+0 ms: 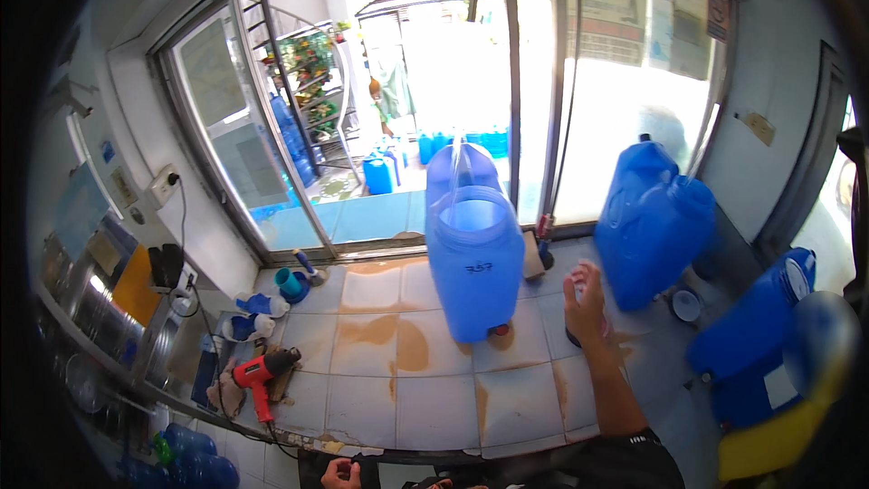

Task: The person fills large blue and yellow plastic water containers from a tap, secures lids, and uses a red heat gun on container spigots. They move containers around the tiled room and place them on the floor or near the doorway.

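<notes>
Uncapped blue jug [475,285] is being supported upright by the tiled counter [362,409], presumably against spilling; whether anything is being grasped by right hand [587,303] or left hand [341,474] cannot be told.

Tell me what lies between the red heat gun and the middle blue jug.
In the head view, just brown-stained tiles lie between the heat gun and the jug.
</notes>
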Action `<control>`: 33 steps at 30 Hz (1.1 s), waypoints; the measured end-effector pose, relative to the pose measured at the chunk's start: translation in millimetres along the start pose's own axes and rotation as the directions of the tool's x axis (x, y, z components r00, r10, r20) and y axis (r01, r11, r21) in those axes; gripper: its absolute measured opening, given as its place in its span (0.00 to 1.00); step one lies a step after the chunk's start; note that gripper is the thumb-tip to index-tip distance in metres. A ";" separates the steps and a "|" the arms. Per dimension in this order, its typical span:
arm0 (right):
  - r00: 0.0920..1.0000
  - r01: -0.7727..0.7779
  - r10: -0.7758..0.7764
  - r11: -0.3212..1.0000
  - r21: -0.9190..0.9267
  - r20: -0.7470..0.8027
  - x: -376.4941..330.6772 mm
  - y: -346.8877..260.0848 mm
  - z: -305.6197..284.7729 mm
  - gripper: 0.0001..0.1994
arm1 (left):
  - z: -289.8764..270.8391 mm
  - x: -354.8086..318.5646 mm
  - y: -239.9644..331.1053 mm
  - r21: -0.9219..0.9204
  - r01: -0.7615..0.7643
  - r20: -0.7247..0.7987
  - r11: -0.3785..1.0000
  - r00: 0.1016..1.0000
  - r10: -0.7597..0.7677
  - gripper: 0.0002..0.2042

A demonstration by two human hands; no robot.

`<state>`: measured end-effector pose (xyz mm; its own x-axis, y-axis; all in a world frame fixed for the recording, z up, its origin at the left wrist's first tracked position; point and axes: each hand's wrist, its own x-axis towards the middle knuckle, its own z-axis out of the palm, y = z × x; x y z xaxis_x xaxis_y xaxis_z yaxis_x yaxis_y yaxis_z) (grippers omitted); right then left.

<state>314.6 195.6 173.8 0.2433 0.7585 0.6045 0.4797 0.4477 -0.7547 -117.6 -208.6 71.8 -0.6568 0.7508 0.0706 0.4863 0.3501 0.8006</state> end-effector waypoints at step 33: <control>0.517 -0.812 -0.303 0.122 -0.570 -0.801 -120.1 -120.3 -692.6 0.30 | 183.5 278.3 312.2 -0.687 -0.513 0.195 0.515 0.552 0.811 0.68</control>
<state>811.6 -277.3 368.5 0.6557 -0.1228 0.7449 0.3419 -0.8314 -0.4380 -42.8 212.4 232.2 0.1443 0.8075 0.5719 0.1914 -0.5898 0.7845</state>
